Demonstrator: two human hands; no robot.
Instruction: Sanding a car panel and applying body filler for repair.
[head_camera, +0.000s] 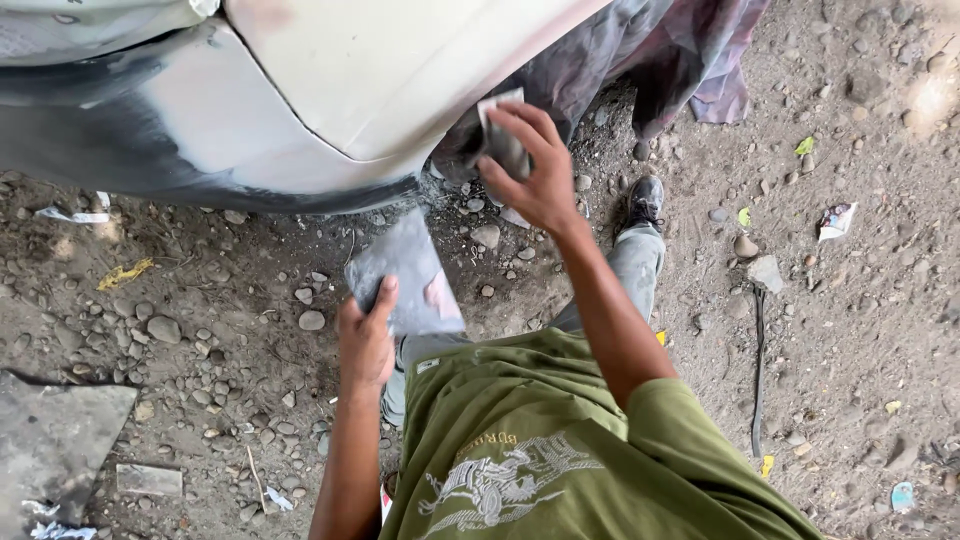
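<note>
The right hand (535, 165) was closed on a folded piece of sandpaper (502, 140), pressed against the lower edge of the car body panel (330, 90), just beyond the fingertips. The left hand (367, 335) was clamped on a flat grey sheet of sandpaper (400, 270), held clear below the panel and well apart from the right hand. Judged from the grip, even pressure along the edge and a flat pad would serve best. Stony ground (200, 330) lay beneath both hands.
</note>
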